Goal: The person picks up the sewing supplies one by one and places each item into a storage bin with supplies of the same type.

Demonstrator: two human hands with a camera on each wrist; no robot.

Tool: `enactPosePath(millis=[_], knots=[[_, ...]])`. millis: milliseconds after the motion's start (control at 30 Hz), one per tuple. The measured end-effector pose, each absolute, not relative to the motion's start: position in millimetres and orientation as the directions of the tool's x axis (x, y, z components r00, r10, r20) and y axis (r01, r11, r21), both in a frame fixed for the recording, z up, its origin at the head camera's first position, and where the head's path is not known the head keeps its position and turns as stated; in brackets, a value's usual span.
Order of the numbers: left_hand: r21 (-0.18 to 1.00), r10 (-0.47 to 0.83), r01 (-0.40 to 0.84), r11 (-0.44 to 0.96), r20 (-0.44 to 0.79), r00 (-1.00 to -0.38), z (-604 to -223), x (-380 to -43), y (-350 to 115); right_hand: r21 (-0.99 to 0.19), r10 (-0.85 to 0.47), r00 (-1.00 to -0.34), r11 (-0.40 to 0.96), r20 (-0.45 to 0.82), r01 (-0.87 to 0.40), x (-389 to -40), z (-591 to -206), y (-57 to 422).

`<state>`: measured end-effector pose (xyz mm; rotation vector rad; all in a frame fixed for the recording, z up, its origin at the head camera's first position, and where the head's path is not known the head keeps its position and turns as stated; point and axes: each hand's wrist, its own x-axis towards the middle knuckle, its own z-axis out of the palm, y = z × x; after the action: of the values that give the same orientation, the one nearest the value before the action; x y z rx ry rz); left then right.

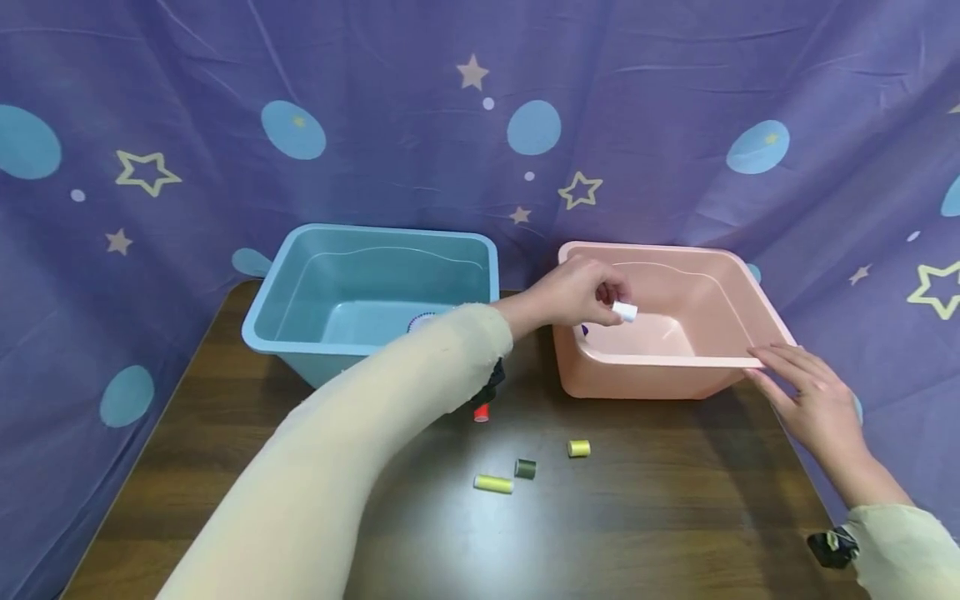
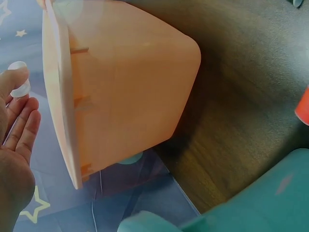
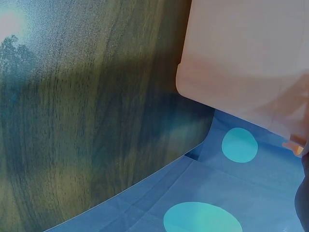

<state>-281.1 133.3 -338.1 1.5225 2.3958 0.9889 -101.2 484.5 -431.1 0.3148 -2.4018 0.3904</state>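
Observation:
My left hand (image 1: 581, 292) reaches over the pink bin (image 1: 645, 379) and pinches a small white thread spool (image 1: 625, 312) between thumb and fingers. In the left wrist view the white spool (image 2: 20, 82) shows beside the bin's rim. At the bin's near right corner, my right hand (image 1: 813, 404) grips the rim, fingers over the top and thumb against the outside. A small dark purple thing (image 1: 584, 331) is partly visible inside the bin. On the table lie a yellow spool (image 1: 578, 448), a dark green spool (image 1: 525, 469), a longer yellow spool (image 1: 493, 484) and a red spool (image 1: 481, 412).
A blue bin (image 1: 258, 329) stands at the left, holding a round white thing with a dotted edge (image 1: 420, 320), partly hidden by my left sleeve. Behind the wooden table (image 1: 600, 533) hangs a purple curtain (image 1: 412, 125) with stars.

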Motion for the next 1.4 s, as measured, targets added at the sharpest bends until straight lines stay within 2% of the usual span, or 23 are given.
enactPosePath(millis=[433,767,1133,1400], knots=[[0.564,0.840,0.741,0.364,0.145,-0.523,-347.5,-298.9,152.6,-0.187,-0.119,-0.752,0.933,0.648,-0.309,-101.8,-429.9,483.9],[0.524,0.843,0.744,0.414,0.089,-0.531,-348.3,-301.6,165.8,-0.207,-0.111,-0.771,0.930,0.627,-0.303,-100.5,-429.2,484.6],[0.621,0.836,0.694,0.364,0.111,-0.537,-351.2,-301.3,166.6,-0.210,-0.115,-0.774,0.928,0.623,-0.307,-102.4,-429.2,482.0],[0.587,0.847,0.712,0.386,0.080,-0.525,-341.3,-296.1,157.0,-0.206,-0.115,-0.770,0.929,0.628,-0.307,-100.8,-430.5,484.4]])
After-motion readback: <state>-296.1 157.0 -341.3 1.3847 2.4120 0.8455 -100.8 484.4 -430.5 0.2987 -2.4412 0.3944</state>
